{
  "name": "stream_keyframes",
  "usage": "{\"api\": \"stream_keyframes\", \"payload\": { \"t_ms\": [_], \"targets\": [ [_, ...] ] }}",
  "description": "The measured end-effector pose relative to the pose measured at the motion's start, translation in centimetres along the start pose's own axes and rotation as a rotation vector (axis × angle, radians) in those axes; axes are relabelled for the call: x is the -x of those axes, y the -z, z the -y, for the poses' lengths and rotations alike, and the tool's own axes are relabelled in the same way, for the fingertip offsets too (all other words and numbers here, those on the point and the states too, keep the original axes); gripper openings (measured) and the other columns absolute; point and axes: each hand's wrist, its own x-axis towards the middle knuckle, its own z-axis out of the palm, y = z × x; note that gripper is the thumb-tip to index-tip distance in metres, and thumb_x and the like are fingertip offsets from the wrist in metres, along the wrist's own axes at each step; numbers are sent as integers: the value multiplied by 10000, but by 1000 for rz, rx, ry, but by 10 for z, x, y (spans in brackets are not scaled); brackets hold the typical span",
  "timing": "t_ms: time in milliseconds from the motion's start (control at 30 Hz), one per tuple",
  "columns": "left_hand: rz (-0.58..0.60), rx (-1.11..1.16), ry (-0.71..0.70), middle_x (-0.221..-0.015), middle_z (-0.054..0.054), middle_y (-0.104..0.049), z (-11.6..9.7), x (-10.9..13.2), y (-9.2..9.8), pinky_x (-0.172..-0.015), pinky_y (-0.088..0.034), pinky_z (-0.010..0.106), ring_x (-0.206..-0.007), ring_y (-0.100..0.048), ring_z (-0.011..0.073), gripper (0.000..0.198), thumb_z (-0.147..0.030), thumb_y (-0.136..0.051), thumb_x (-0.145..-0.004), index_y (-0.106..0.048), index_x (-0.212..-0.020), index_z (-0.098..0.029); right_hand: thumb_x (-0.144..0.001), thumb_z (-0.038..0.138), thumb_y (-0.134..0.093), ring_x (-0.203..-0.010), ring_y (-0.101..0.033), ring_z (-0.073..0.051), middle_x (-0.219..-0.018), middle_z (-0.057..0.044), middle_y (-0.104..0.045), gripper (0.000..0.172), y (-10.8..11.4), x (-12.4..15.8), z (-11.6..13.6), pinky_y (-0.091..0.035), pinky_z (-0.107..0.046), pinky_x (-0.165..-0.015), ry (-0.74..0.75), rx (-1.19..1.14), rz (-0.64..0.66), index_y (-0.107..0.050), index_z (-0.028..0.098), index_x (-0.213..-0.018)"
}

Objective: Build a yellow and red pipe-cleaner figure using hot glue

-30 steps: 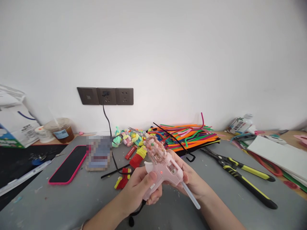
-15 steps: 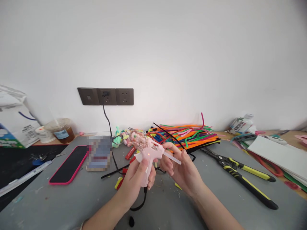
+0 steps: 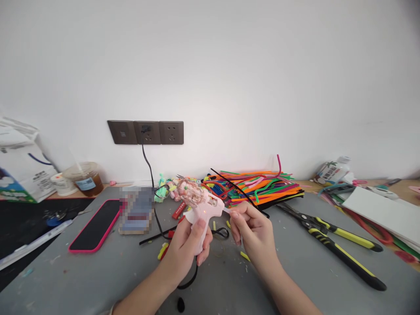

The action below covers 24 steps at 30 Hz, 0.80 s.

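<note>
My left hand (image 3: 190, 240) is wrapped round the handle of a pink hot glue gun (image 3: 206, 210), whose small orange light glows. Dried glue and bits of colour crust its front end, which points to the far left. A pale glue stick (image 3: 226, 210) pokes from the back of the gun. My right hand (image 3: 252, 227) pinches that stick between thumb and fingers, hiding most of it. The gun's black cord (image 3: 192, 280) hangs below the handle.
Pipe cleaners (image 3: 262, 188) lie heaped by the wall. Long-handled pliers (image 3: 341, 245) rest at right, near white sheets (image 3: 377, 214). A phone (image 3: 95, 225) and an iced drink (image 3: 87, 179) are at left. A black cable (image 3: 149, 166) runs from the wall socket (image 3: 147, 132).
My right hand's fingers have closed on the glue stick, and less of the stick shows behind the gun. The left hand keeps its hold.
</note>
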Motion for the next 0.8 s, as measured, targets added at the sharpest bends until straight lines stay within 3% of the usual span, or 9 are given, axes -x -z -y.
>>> {"api": "stream_keyframes", "payload": {
  "t_ms": [633,800],
  "targets": [
    [44,74,-3,-581,-68,-426,1,1,-2,-399,-273,199,-357,-347,14,534,-639,-536,-921,-465,-677,-169,-963,463,-595,-315,-366,-81,-361,70,-480,386,1,4,1,-297,-215,-386,111,172,-43,-539,216,-672],
    [46,90,13,-584,-63,-428,1,0,0,-401,-266,202,-360,-348,16,537,-637,-536,-922,-471,-672,-167,-936,385,-664,-384,-543,-121,-473,37,-612,251,-3,5,3,-405,-231,-419,108,47,-47,-603,213,-763]
  ]
}}
